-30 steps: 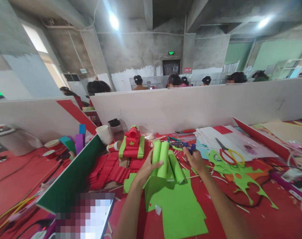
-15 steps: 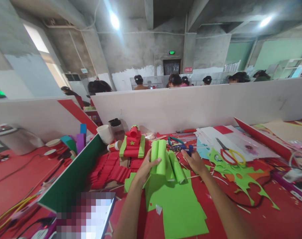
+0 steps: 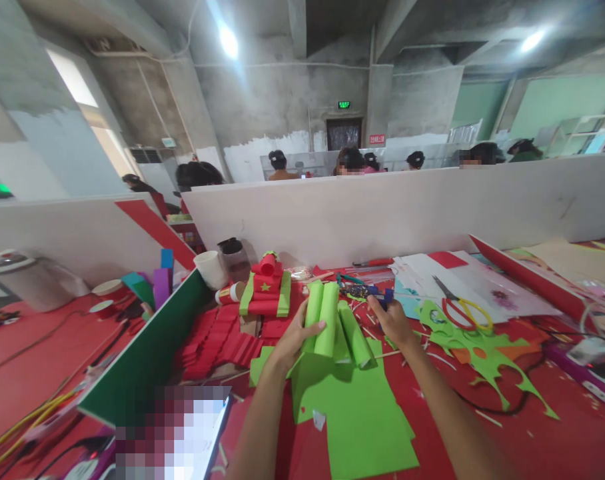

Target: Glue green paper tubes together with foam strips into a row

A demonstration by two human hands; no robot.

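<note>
My left hand (image 3: 296,337) grips a pair of bright green paper rolls (image 3: 323,319) lying side by side, its thumb across the front. My right hand (image 3: 393,321) is closed round the handle of a blue glue gun (image 3: 367,293), whose nozzle points left toward the tops of the rolls. Whether the nozzle touches the paper cannot be made out. Between the hands another green roll (image 3: 356,337) lies on the table, resting on flat green sheets (image 3: 365,420). A red paper model with green strips and a star (image 3: 265,287) stands left of my left hand.
Folded red paper strips (image 3: 217,347) lie at left beside a green board (image 3: 152,353). Yellow-handled scissors (image 3: 465,312) and cut green scraps (image 3: 482,347) are at right. A phone (image 3: 197,433) lies front left. A white partition (image 3: 382,213) runs behind; people sit beyond it.
The green rolls in my left hand have tilted slightly, tops to the right. My right hand and the glue gun have shifted a little to the right.
</note>
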